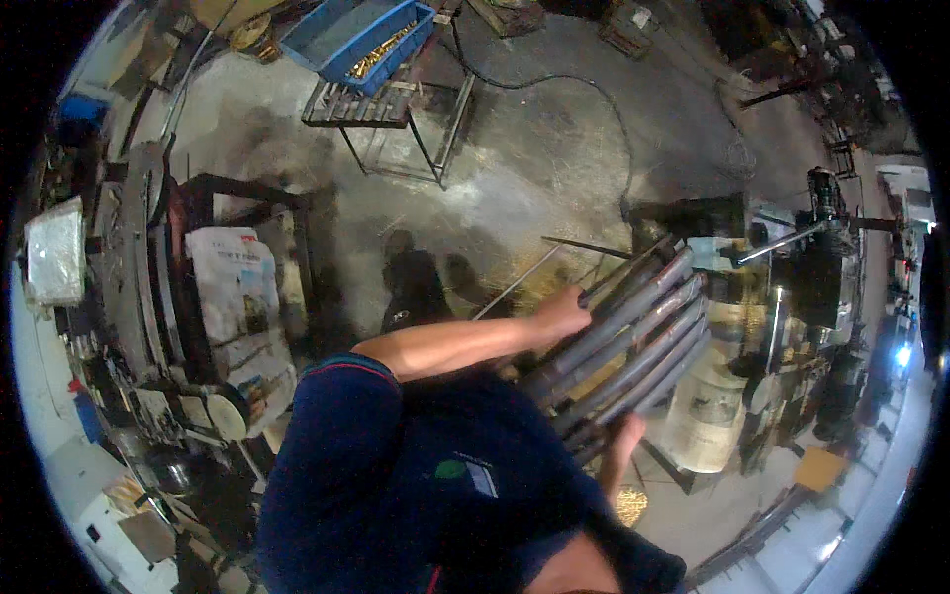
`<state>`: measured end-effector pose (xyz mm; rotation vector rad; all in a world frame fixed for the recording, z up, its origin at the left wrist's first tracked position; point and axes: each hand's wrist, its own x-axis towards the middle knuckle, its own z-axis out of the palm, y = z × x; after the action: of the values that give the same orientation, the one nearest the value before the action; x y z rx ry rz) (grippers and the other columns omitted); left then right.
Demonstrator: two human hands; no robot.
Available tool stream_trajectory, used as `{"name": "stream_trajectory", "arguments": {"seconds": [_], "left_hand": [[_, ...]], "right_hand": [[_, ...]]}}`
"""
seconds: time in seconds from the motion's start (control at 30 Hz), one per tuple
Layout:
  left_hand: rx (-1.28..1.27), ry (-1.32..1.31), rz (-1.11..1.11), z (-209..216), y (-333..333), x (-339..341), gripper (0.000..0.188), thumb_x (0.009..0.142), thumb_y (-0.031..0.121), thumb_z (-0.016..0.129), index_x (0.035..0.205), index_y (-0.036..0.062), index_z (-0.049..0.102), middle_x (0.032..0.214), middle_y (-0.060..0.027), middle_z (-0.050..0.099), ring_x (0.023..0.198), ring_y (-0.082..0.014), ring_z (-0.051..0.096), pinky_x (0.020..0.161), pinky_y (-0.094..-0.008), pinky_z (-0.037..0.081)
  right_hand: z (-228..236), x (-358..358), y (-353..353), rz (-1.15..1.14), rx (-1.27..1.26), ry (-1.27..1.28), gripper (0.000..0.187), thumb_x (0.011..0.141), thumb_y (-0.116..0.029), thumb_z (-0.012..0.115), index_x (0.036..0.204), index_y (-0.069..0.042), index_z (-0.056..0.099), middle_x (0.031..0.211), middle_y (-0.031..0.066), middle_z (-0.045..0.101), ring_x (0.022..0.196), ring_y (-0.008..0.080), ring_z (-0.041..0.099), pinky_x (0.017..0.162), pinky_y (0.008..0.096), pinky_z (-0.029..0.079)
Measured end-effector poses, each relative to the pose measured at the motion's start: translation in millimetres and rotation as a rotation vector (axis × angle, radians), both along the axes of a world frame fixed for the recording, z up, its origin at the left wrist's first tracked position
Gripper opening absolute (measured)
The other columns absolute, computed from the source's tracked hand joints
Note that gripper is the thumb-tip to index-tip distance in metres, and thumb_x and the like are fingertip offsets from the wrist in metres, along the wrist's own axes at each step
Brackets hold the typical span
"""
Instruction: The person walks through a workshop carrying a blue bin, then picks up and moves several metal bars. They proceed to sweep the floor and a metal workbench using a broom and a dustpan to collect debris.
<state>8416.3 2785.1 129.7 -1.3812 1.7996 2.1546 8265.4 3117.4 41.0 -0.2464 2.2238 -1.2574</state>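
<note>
A: Where is the dark slatted rack (616,320) to be found?
B: It is seen right of centre, its bars slanted from near left to far right.

A: How is it held by the left hand (564,315)?
B: Its far-left edge is gripped, with the fingers curled together around it.

A: And by the right hand (623,436)?
B: The near-right edge is met by that hand. The fingers are mostly hidden, so whether they are clamped or apart cannot be told.

A: What is seen farther off?
B: A blue crate (315,47) is supported by a slatted stand (358,112), far and left of centre; brass-coloured pieces (384,54) are held in it.

A: And at the left?
B: A printed sheet (236,282) is draped there.
</note>
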Motion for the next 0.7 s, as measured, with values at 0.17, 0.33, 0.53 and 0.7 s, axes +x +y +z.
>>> {"name": "stream_trajectory", "arguments": {"seconds": [0.17, 0.33, 0.53, 0.7], "left_hand": [[0.009, -0.052, -0.027, -19, -49, 38, 0.042, 0.059, 0.014, 0.054, 0.098, -0.0008, 0.053, 0.09, -0.0205, 0.057, 0.085, -0.0317, 0.055, 0.073, -0.0367, 0.041], [-0.029, -0.05, -0.041, -53, -70, 77, 0.046, 0.058, 0.011, 0.052, 0.101, -0.0037, 0.051, 0.092, -0.0212, 0.056, 0.09, -0.031, 0.054, 0.076, -0.0366, 0.04], [0.045, -0.033, -0.14, -18, -68, 84, 0.047, 0.06, 0.013, 0.052, 0.103, -0.0042, 0.051, 0.098, -0.0213, 0.055, 0.092, -0.0305, 0.053, 0.08, -0.0356, 0.038], [0.0, -0.126, -0.21, -28, -4, 55, 0.044, 0.061, 0.016, 0.053, 0.101, -0.0019, 0.053, 0.093, -0.0201, 0.058, 0.089, -0.0308, 0.055, 0.077, -0.036, 0.04]], "right_hand": [[62, 84, -132, -0.454, -0.089, -0.163, 0.029, 0.071, -0.025, 0.058, 0.073, 0.002, 0.048, 0.055, 0.006, 0.046, 0.04, 0.0154, 0.042, 0.037, 0.0284, 0.034], [50, 142, -149, -0.501, -0.063, -0.158, 0.028, 0.072, -0.026, 0.057, 0.071, 0.001, 0.048, 0.056, 0.0066, 0.046, 0.042, 0.0157, 0.044, 0.037, 0.0283, 0.034], [31, 161, -104, -0.535, 0.253, -0.184, 0.023, 0.074, -0.026, 0.053, 0.076, -0.003, 0.048, 0.062, 0.0059, 0.046, 0.046, 0.0165, 0.044, 0.04, 0.0299, 0.037], [28, 157, -44, -0.574, -0.035, -0.292, 0.02, 0.072, -0.025, 0.05, 0.076, -0.005, 0.047, 0.067, 0.0064, 0.044, 0.051, 0.0168, 0.044, 0.044, 0.0309, 0.037]]}}
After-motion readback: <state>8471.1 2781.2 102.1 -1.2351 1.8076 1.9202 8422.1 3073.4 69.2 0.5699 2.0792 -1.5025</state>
